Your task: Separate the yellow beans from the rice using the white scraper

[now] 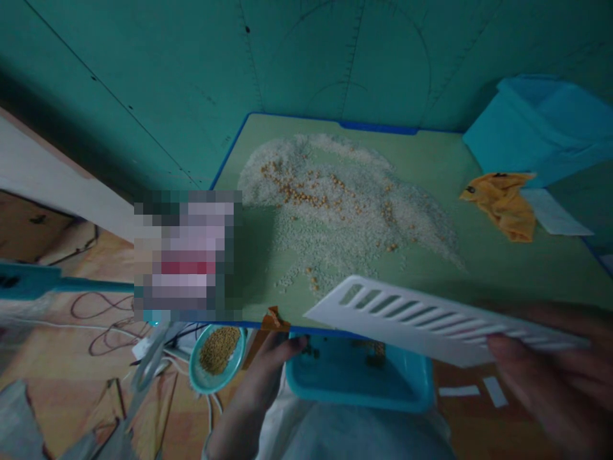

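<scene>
While the right hand (536,377) grips a slotted strip (402,342) over the table's (426,163) near edge, head view shows the left hand (269,359) at the left rim of the tub (354,401), fingers hidden; cannot tell whether they grip. Tub sits below the near edge. Rice (330,237) spreads mid-table toward the far left corner, beans (304,194) mixed in. Cloth (512,207) near the right edge.

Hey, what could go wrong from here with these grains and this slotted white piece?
The white slotted strip in the right hand could flick white grains past the near edge of the board. The blue tub, with the left hand at its corner, might tip if bumped. Beans lying among the grains could get dragged along with them.
</scene>
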A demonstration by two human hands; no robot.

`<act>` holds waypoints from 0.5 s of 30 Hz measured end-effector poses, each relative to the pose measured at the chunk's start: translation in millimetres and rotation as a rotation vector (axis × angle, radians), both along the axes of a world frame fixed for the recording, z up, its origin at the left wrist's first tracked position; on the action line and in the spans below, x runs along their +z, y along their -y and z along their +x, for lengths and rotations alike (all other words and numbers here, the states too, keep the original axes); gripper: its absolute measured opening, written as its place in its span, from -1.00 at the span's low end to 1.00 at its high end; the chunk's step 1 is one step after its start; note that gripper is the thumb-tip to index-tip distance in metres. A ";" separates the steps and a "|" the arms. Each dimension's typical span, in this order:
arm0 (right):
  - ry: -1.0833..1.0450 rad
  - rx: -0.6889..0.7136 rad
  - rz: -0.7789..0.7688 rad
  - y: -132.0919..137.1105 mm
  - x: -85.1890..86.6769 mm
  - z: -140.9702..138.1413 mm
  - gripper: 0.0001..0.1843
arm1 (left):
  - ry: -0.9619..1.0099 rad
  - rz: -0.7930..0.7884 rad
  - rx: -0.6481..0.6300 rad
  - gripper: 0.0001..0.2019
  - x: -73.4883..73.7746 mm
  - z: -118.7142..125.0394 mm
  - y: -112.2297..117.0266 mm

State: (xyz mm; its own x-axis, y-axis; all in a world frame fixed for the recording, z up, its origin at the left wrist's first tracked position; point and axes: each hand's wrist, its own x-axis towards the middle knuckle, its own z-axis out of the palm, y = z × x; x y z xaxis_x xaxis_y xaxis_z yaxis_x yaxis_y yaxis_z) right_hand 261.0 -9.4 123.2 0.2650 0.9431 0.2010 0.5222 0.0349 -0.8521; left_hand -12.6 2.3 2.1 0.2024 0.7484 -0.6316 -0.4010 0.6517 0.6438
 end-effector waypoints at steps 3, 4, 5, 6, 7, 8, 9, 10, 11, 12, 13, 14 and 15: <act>0.044 0.114 0.029 -10.7 -1.5 -11.6 -0.75 | -0.011 -0.002 0.014 -0.59 -1.6 -1.7 0.9; 0.028 0.121 0.032 -12.5 -2.8 -13.3 -0.75 | -0.010 -0.002 0.012 -0.59 -2.0 -2.4 1.3; -0.003 0.110 0.022 -13.3 -4.1 -13.9 -0.75 | -0.008 -0.002 0.011 -0.59 -2.4 -3.1 1.7; -0.035 0.080 0.009 -13.4 -5.3 -13.4 -0.75 | -0.004 -0.003 0.013 -0.58 -2.9 -3.6 2.1; -0.058 0.042 0.003 -13.2 -6.3 -12.0 -0.77 | -0.001 -0.008 0.019 -0.57 -3.5 -4.0 2.4; -0.074 0.006 0.000 -12.9 -6.9 -9.9 -0.78 | -0.003 -0.016 0.027 -0.56 -4.2 -4.2 2.6; -0.090 -0.033 -0.007 -12.9 -7.2 -7.3 -0.79 | -0.006 -0.025 0.038 -0.55 -5.0 -4.1 2.6; -0.107 -0.070 -0.020 -13.5 -7.3 -4.3 -0.80 | -0.010 -0.033 0.048 -0.54 -5.7 -3.8 2.6; -0.128 -0.106 -0.036 -14.9 -7.3 -1.1 -0.80 | -0.014 -0.039 0.052 -0.53 -6.4 -3.4 2.5; -0.152 -0.142 -0.047 -17.2 -7.3 2.1 -0.78 | -0.017 -0.042 0.053 -0.53 -6.9 -2.8 2.2; -0.173 -0.179 -0.069 -20.4 -7.4 5.2 -0.76 | -0.019 -0.040 0.055 -0.53 -7.2 -2.2 1.9; -0.190 -0.218 -0.087 -24.4 -7.7 8.2 -0.74 | -0.019 -0.035 0.056 -0.53 -7.3 -1.7 1.6; -0.202 -0.260 -0.095 -28.9 -8.2 10.9 -0.70 | -0.022 -0.031 0.058 -0.54 -7.1 -1.3 1.2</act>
State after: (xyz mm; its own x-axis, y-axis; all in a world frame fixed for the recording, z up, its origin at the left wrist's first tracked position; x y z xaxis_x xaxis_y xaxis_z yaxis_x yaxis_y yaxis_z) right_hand 272.0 19.6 115.0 0.5248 0.8505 0.0342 0.3236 -0.1622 -0.9322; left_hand -14.0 1.1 -5.0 0.1449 0.7384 -0.6586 -0.4245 0.6476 0.6328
